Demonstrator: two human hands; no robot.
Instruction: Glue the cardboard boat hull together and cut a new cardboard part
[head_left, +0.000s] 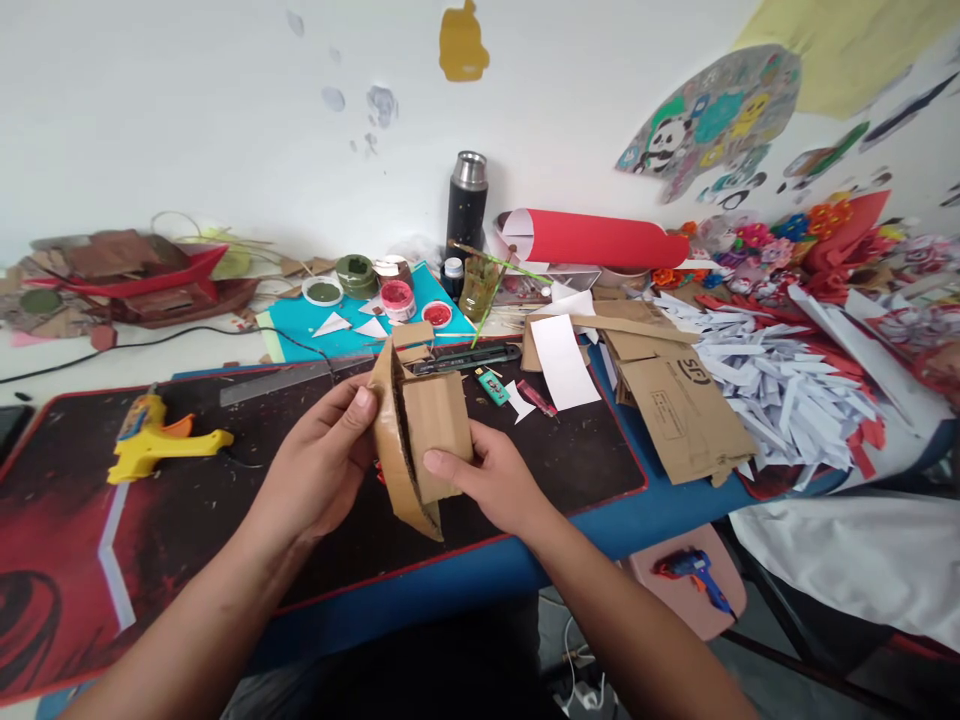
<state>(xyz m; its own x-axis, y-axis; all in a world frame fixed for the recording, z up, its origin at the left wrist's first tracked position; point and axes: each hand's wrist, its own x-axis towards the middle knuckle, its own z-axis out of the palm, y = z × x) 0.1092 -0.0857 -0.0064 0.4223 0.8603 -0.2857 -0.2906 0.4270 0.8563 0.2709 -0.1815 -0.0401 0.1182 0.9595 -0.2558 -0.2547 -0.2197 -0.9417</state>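
Both my hands hold a brown cardboard model (420, 435) above the dark desk mat (225, 500). It is a curved, boat-like piece with a rectangular panel stuck to its side. My left hand (324, 460) grips its left edge, with the thumb on top. Under its right side is my right hand (499, 480), whose thumb presses on the rectangular panel.
A yellow glue gun (154, 438) lies at the left on the mat, a metal ruler (289, 380) behind it. Paint pots (397, 297), a black flask (466, 200), a red paper roll (600, 240), cardboard sheets (679, 410) and paper scraps (780, 385) crowd the back and right. A blue glue gun (694, 570) lies on a stool.
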